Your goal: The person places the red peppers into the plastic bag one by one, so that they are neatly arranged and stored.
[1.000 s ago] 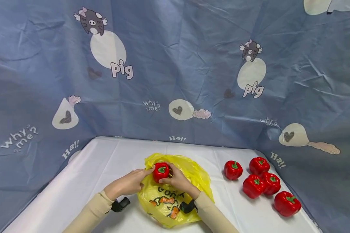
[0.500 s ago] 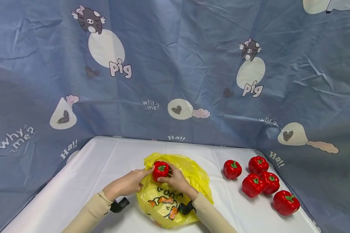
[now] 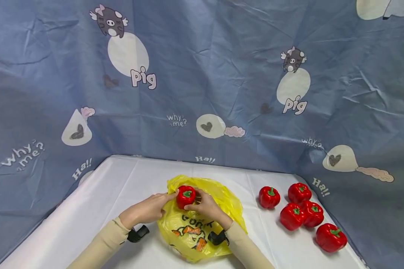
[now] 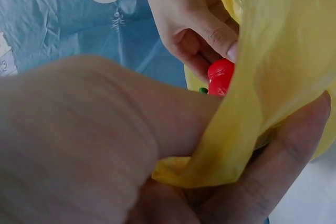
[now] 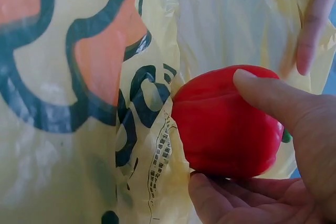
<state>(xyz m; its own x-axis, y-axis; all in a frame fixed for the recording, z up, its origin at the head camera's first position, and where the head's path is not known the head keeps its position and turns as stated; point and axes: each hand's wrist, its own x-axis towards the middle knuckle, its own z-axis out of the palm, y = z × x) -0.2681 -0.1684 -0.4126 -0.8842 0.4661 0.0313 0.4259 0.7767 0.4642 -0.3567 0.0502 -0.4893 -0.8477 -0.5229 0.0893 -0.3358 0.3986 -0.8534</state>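
Observation:
A red bell pepper [image 3: 186, 195] with a green stem is at the mouth of a yellow plastic bag [image 3: 227, 201], which lies on the white-covered table. My right hand [image 3: 208, 208] grips it; in the right wrist view the thumb lies over the pepper [image 5: 226, 124] and the fingers curl beneath, with its left end inside the bag. My left hand [image 3: 145, 212] holds the bag's edge at the left of the opening. Its fingers fold round the plastic [image 4: 226, 156] in the left wrist view. Whatever else is inside the bag is hidden.
To the right on the white tablecloth [image 3: 256, 239] sit several more red bell peppers, one pepper [image 3: 269, 197] a little apart and another pepper [image 3: 330, 238] nearest the front. A blue printed curtain [image 3: 175, 74] rises behind the table and along its sides.
Both hands, the bell pepper and the bag keep nearly the same places. Only the head view shifts slightly.

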